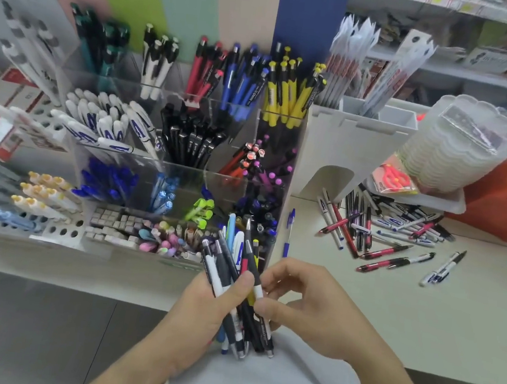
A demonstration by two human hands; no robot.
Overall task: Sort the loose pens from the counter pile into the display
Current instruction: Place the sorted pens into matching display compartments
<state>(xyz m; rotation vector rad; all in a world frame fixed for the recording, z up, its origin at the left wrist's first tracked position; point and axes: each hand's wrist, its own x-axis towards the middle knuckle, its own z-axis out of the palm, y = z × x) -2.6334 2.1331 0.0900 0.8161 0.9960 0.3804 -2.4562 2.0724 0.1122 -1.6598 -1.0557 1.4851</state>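
My left hand (209, 306) grips a mixed bunch of pens (239, 253), black, white, blue and red, held upright in front of the display. My right hand (306, 303) pinches one black-and-white pen (254, 270) in that bunch between thumb and fingertips. The clear acrylic display (183, 165) stands on the counter to the left, its compartments filled with pens sorted by colour. A pile of loose pens (392, 231) lies on the counter at the right, mostly red, black and white. One blue pen (289, 230) lies alone beside the display.
A white holder (354, 146) with packaged pens stands right of the display. Stacked clear plastic cups (457, 147) and an orange box (492, 201) sit behind the pile. Red-and-white boxes (0, 121) stand at far left. The counter's front edge (80, 283) runs below the display.
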